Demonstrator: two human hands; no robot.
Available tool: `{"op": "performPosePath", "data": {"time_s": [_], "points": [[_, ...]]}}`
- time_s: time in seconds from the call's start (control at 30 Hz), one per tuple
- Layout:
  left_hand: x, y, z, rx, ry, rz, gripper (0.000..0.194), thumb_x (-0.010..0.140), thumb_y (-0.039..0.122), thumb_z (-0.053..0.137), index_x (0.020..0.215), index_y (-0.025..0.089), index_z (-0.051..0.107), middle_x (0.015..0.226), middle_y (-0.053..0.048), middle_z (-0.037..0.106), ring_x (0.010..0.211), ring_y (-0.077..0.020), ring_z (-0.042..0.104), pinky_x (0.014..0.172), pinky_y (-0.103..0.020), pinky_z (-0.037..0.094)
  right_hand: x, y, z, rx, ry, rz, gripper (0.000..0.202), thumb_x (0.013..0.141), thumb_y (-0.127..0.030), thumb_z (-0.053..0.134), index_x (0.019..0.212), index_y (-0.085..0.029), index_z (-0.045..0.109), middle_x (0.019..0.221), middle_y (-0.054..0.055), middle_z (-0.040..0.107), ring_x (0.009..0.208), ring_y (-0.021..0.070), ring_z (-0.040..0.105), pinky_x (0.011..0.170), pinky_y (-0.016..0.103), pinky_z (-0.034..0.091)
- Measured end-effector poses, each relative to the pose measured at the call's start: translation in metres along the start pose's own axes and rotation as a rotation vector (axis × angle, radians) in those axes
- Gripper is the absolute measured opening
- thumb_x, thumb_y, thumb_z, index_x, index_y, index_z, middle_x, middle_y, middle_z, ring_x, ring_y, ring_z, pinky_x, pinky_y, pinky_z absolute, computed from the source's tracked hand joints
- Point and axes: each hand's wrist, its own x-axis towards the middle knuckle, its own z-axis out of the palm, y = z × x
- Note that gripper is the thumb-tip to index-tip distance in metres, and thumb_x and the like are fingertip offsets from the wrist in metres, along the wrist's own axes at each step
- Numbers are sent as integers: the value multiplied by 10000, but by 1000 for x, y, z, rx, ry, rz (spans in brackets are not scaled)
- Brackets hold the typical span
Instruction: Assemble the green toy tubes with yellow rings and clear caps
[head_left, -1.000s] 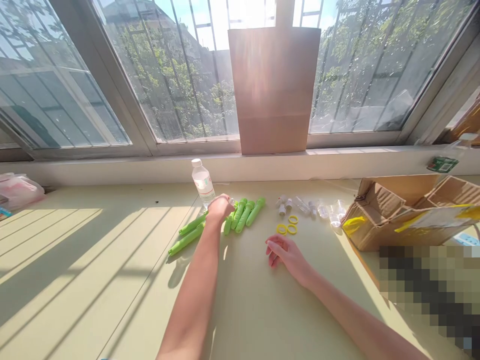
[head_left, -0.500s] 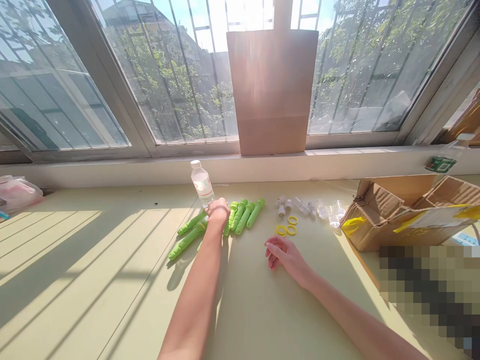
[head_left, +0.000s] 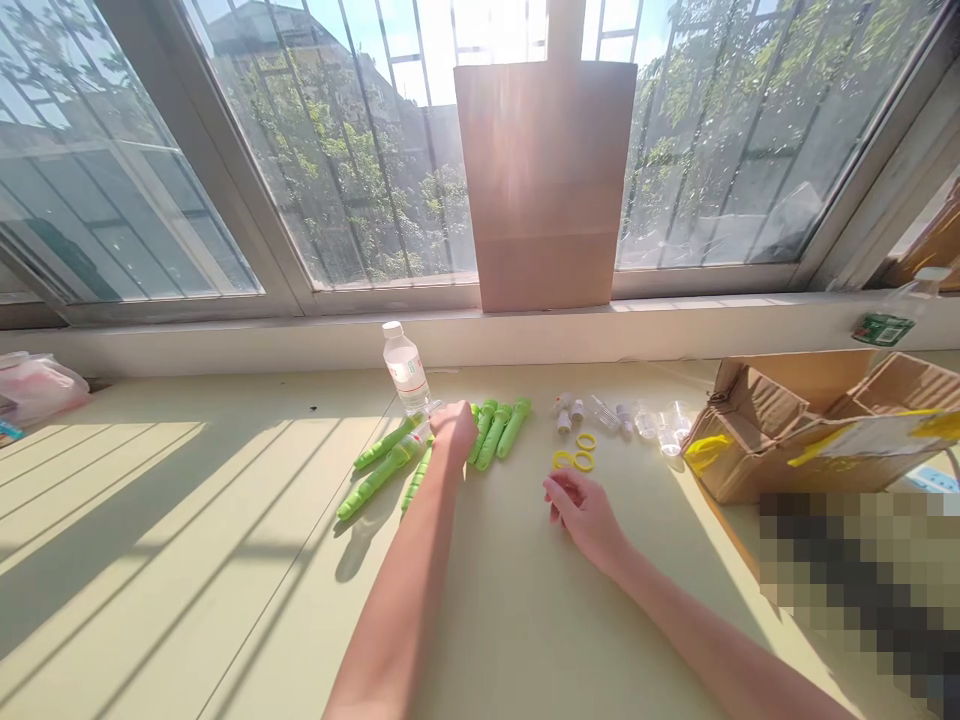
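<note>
Green ridged tubes (head_left: pixel 513 428) partly covered by left hand (head_left: pixel 453 432), finger grip hidden; right hand (head_left: pixel 586 514) held near yellow rings (head_left: pixel 583 469), fingers curled narrow.

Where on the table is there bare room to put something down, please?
The table looks bare left of the green tubes, nearer than the pink bag, and between the two forearms. A narrow gap separates the green tubes from the yellow rings. Crowded: the row from bottle to cardboard box.
</note>
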Motion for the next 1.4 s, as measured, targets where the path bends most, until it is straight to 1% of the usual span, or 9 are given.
{"op": "performPosePath", "data": {"time_s": [0.13,0.3,0.43,0.6,0.83,0.97,1.13,1.23,1.4], "points": [[-5,2,-8,129,-11,-33,181,666,175,703,844,179,665,980,-164,733,998,-317,671,780,-367,479,6,8,-6,-380,131,-189,226,911,-422,491,859,-240,614,887,49,664,641,164,579,644,325,430],[-18,18,-27,143,39,54,125,758,189,629,877,184,669,907,-134,717,932,-324,680,739,-370,470,14,14,-12,-805,266,-188,212,907,-285,455,917,-240,662,1024,82,668,725,182,585,580,298,361],[-33,38,-30,146,95,242,173,802,197,596,957,178,671,988,-137,703,1043,-329,644,806,-357,464,20,18,-15,-916,300,-217,185,897,-274,515,899,-251,698,1034,105,658,964,252,586,644,314,417],[-41,56,-14,205,83,311,292,876,230,523,1154,196,604,1106,-117,674,966,-259,658,772,-319,467,25,26,-17,-942,252,-266,194,892,-256,536,896,-226,728,1022,119,629,985,265,572,835,395,454],[-38,59,17,206,182,436,381,971,245,408,1339,220,506,1180,-108,614,931,-223,663,719,-301,473,32,30,-17,-718,283,-218,277,915,-331,441,816,-231,679,975,98,622,945,256,581,836,411,450],[-44,51,52,192,263,523,469,1016,237,306,1474,217,401,1126,-124,633,1042,-244,635,781,-305,489,41,22,-17,-294,396,-69,333,907,-508,414,897,-241,613,994,87,643,885,238,613,781,384,487],[-53,33,92,183,235,600,517,992,189,327,1501,232,409,1141,-154,643,1050,-283,627,800,-359,508,55,13,-15,-73,467,17,347,840,-595,487,877,-257,557,952,82,679,898,258,637,741,364,487],[-56,25,98,145,211,597,514,994,206,319,1498,234,420,1145,-160,644,1045,-299,628,809,-387,510,63,15,-13,-9,538,23,366,838,-620,482,878,-262,547,937,74,684,920,254,648,745,354,496],[-60,22,93,93,156,624,500,1004,261,293,1484,236,430,1169,-163,644,1046,-308,625,806,-404,511,66,20,-14,59,541,-15,362,866,-604,472,935,-254,534,999,77,695,954,242,663,772,355,520]]}}
